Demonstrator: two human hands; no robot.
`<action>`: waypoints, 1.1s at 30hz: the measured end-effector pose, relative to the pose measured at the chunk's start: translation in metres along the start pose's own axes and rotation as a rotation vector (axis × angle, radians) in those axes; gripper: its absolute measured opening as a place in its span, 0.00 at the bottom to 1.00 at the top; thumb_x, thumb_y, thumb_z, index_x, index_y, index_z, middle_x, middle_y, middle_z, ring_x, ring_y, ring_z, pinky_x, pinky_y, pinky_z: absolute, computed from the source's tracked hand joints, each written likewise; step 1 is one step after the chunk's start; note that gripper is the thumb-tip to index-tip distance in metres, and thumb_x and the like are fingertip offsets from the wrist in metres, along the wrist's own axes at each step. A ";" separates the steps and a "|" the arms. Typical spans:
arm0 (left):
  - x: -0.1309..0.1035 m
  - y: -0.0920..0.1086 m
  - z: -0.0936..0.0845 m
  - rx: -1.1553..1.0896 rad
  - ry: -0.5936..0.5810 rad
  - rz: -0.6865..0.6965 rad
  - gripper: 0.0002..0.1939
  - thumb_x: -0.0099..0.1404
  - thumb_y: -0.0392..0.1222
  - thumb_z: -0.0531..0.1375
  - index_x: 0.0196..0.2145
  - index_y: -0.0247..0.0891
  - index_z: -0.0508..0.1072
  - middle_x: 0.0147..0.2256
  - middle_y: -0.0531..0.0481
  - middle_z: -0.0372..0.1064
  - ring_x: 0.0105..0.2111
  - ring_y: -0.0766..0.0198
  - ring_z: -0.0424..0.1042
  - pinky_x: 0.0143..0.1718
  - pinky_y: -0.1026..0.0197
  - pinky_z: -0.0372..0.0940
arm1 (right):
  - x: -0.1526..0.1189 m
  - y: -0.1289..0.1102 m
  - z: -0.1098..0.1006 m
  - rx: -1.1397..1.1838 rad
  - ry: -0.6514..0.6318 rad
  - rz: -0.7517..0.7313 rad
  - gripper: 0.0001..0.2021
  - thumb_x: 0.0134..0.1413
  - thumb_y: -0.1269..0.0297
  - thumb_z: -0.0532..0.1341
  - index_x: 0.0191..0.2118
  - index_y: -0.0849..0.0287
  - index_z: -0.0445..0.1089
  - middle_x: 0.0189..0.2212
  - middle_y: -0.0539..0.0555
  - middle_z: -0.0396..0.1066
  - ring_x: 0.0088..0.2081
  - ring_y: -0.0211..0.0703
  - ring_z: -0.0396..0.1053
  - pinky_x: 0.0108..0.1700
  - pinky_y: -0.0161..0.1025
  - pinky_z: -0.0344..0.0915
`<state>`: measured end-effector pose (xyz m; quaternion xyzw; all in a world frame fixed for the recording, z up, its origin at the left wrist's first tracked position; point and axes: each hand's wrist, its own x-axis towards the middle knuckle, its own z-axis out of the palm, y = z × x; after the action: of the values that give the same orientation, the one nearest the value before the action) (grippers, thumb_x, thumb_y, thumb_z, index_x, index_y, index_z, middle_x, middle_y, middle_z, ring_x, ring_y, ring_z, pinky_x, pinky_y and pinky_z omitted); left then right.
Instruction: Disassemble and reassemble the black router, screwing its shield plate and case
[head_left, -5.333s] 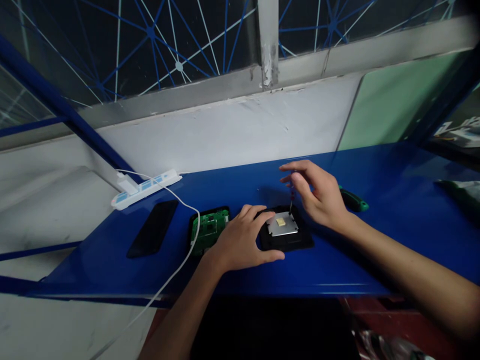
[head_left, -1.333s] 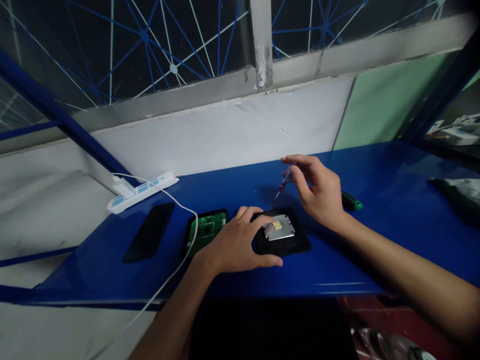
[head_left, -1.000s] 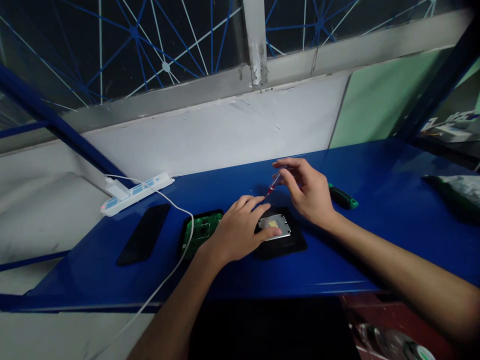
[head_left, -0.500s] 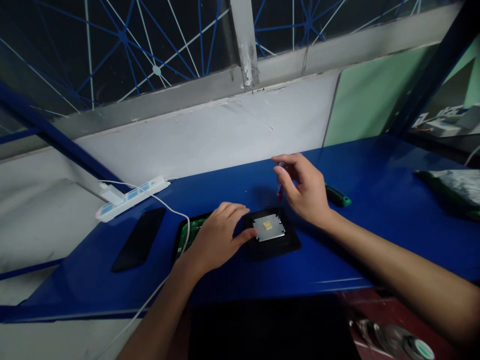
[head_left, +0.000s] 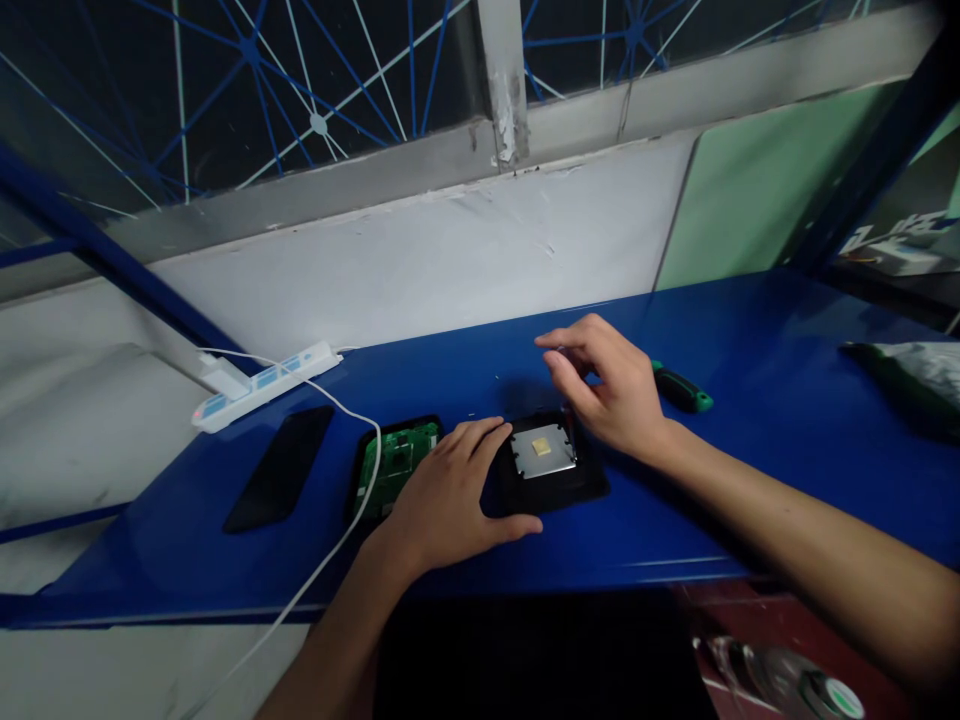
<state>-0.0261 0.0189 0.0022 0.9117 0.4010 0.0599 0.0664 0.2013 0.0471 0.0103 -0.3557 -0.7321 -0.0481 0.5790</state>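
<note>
A black casing (head_left: 555,498) lies on the blue table with a silver metal plate (head_left: 556,462) on it. On the plate's middle sits a small yellowish square pad (head_left: 541,446). My left hand (head_left: 450,500) is open at the casing's left side, fingertips at its far corner and thumb stretched along the near edge. Above the casing's far right corner, my right hand (head_left: 611,385) is closed in a pinch around a slim object with a reddish end; fingers hide most of it. Left of the casing, partly behind my left hand, is a green circuit board (head_left: 397,460) in a black shell.
A black flat panel (head_left: 281,470) lies at the left, near a white power strip (head_left: 270,382) whose white cable (head_left: 341,540) crosses the table. A green-and-black handled tool (head_left: 681,388) is right of my right hand. A silvery bag (head_left: 911,375) lies far right; a clear bottle (head_left: 787,675) is below.
My left hand has shifted, its thumb moving off the plate toward the casing's near edge. My right hand and its slim object have come slightly lower. More of the green board shows.
</note>
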 end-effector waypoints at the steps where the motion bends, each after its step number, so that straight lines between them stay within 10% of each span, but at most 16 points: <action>1: 0.000 0.000 0.000 -0.005 0.003 -0.001 0.49 0.58 0.70 0.63 0.65 0.36 0.57 0.65 0.38 0.57 0.65 0.44 0.57 0.65 0.41 0.56 | 0.000 0.000 0.000 -0.005 -0.001 -0.006 0.07 0.64 0.70 0.59 0.47 0.59 0.71 0.33 0.52 0.69 0.30 0.36 0.66 0.33 0.37 0.66; 33: -0.002 0.001 -0.001 -0.063 0.036 -0.012 0.45 0.58 0.66 0.65 0.64 0.41 0.58 0.64 0.40 0.59 0.63 0.42 0.60 0.62 0.39 0.60 | 0.004 -0.010 -0.003 0.049 0.004 -0.008 0.02 0.62 0.70 0.61 0.38 0.57 0.69 0.29 0.50 0.71 0.27 0.35 0.66 0.29 0.37 0.64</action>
<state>-0.0269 0.0169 0.0028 0.9056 0.4053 0.0886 0.0881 0.1973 0.0395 0.0179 -0.3384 -0.7333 -0.0335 0.5888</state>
